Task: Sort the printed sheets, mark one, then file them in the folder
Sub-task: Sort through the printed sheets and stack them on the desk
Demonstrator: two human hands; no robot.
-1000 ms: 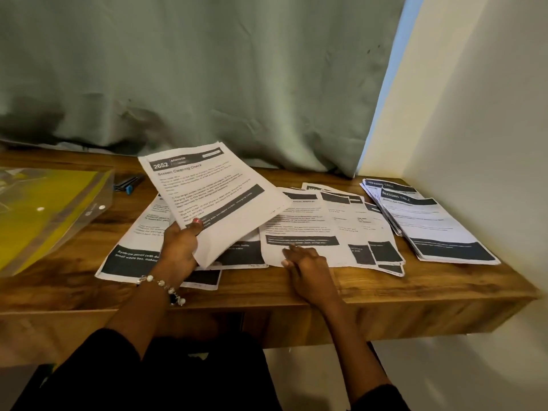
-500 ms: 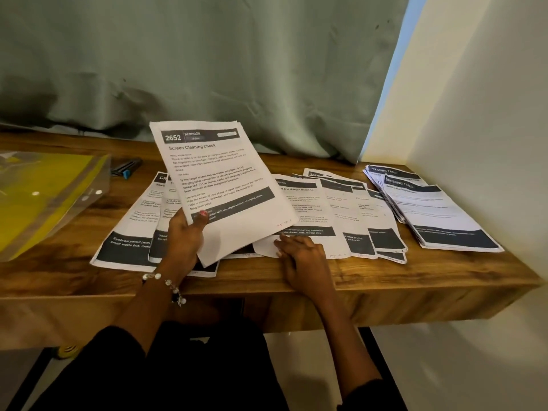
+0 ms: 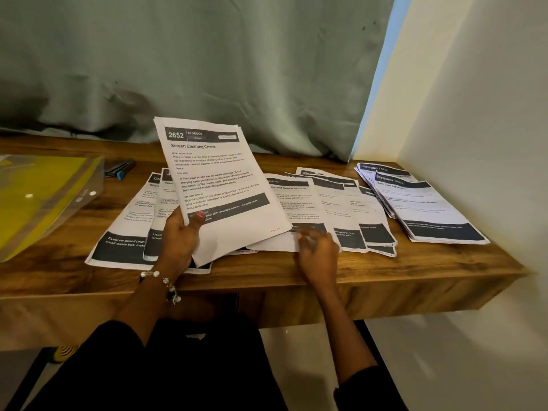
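Observation:
My left hand [image 3: 178, 238] grips a thin stack of printed sheets [image 3: 216, 179], tilted up off the desk, thumb on the top page headed "2652 Screen Cleaning Check". My right hand [image 3: 318, 253] rests on the bottom edge of a sheet [image 3: 292, 203] in the fanned middle pile, its fingers blurred. More sheets [image 3: 130, 226] lie spread at the left under the raised stack. A neater pile [image 3: 424, 206] lies at the right. The yellow folder [image 3: 44, 197] in clear plastic lies at the far left.
A dark marker with a blue end [image 3: 120, 169] lies behind the left sheets near the folder. The wooden desk [image 3: 444, 262] ends at a white wall on the right. A grey-green curtain [image 3: 207, 69] hangs behind.
My left hand has raised the stack more upright. My right hand has shifted slightly on the middle sheet's bottom edge.

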